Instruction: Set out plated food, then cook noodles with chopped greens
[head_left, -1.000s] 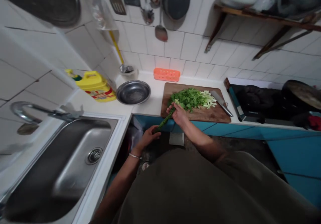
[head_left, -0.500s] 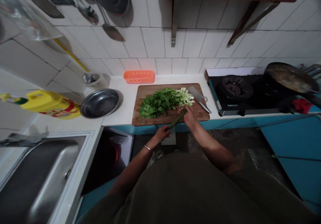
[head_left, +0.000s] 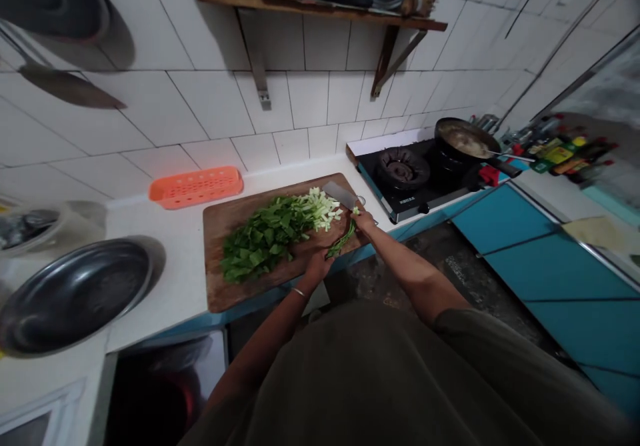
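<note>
A bunch of thin green vegetable stems (head_left: pixel 343 239) is stretched between my two hands at the near edge of the wooden cutting board (head_left: pixel 220 233). My left hand (head_left: pixel 319 266) is closed round the lower left end. My right hand (head_left: pixel 362 222) grips the upper right end, pale stem tips poking out above the fingers. Just behind it lies a cleaver (head_left: pixel 340 195), blade flat on the board and handle mostly hidden by the hand. Chopped leafy greens (head_left: pixel 265 236) are heaped on the board, with pale cut stalks (head_left: pixel 320 209) at their right end.
Left of the board are a dark metal bowl (head_left: pixel 80 293) and an orange perforated basket (head_left: pixel 197 187). To the right stands a gas stove (head_left: pixel 403 169) with a wok (head_left: pixel 465 141). A wooden shelf (head_left: pixel 320 5) juts out overhead. Several bottles (head_left: pixel 563 153) stand far right.
The view has swung to the right, bringing the bottles in and taking the sink mostly out. My right hand has come over the cleaver's handle; both hands still hold the stems.
</note>
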A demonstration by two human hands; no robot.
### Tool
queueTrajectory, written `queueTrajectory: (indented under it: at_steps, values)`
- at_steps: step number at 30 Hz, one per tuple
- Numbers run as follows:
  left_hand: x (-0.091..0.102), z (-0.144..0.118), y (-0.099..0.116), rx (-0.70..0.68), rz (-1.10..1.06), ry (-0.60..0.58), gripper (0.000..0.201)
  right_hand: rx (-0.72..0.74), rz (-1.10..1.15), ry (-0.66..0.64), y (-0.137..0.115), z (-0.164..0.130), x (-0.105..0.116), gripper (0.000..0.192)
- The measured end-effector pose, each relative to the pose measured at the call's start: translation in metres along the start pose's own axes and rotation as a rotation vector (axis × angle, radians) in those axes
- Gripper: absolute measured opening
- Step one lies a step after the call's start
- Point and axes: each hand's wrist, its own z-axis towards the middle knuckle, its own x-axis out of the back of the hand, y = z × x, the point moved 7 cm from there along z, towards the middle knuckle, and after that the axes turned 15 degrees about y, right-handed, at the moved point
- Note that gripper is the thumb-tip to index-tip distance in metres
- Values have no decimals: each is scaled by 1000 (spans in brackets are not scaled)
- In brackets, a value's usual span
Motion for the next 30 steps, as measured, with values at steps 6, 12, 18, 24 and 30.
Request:
queueTrajectory:
  at_steps: [6, 12, 18, 24, 30]
  values:
    - [-1, 12, 8, -13, 322, 48, 35, 97, -209, -57, 16, 23, 0, 8]
    - [5, 15, 14, 0, 605, 173, 37, 381, -378, -220, 10, 38, -5, 25]
    - [11, 8, 21, -23, 761, 316, 44, 730, -562, -204, -3, 51, 16, 47]
    - [10, 3, 13, -58, 675, 350, 47, 731, -854, -282, 17, 64, 13, 67]
    - [12, 4, 2, -142, 638, 265, 43, 562, -767, -148, -1, 84, 61, 40]
